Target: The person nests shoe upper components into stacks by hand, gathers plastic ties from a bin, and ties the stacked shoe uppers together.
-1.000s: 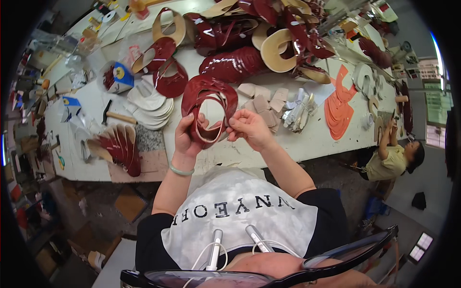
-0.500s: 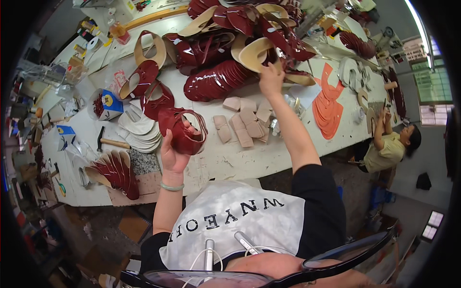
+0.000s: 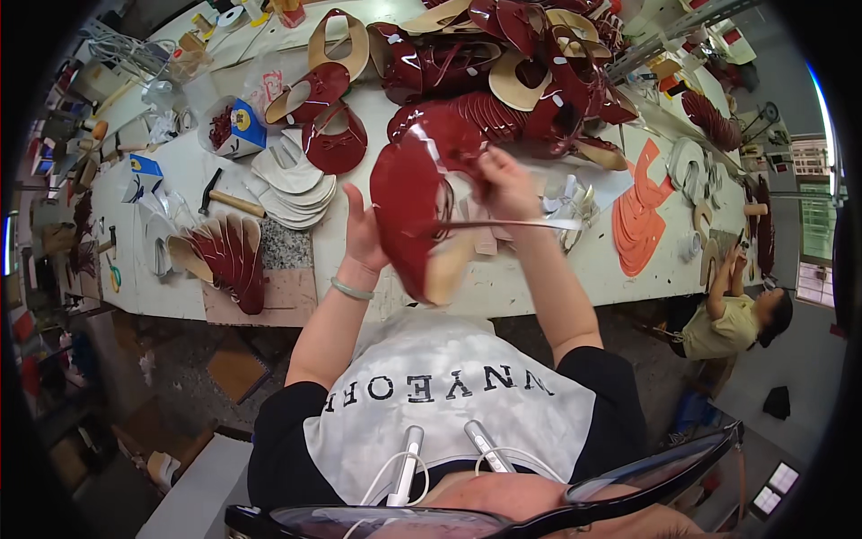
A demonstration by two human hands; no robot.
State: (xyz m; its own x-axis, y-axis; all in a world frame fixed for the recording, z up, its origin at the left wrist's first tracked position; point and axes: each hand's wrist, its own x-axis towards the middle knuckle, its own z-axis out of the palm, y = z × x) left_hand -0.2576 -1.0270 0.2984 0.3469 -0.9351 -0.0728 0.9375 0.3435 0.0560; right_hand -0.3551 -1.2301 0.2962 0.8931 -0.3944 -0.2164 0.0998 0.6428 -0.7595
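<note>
Glossy dark red shoe upper material hangs in front of me, blurred by motion; I cannot tell if it is one upper or two overlapping. My left hand is at its left side, thumb raised and fingers hidden behind it. My right hand is closed on its right part. A thin strap sticks out to the right below that hand. Beige lining shows at the bottom of the piece. Behind it lies a row of stacked red uppers, under a heap of more uppers.
White linings, a hammer and a fan of red uppers lie on the left of the white table. Orange pieces lie on the right. A person in a yellow top stands at the far right.
My right hand has come back from the heap toward my left hand, with red upper material in it. The view has shifted, and the held material has swung up and right.
</note>
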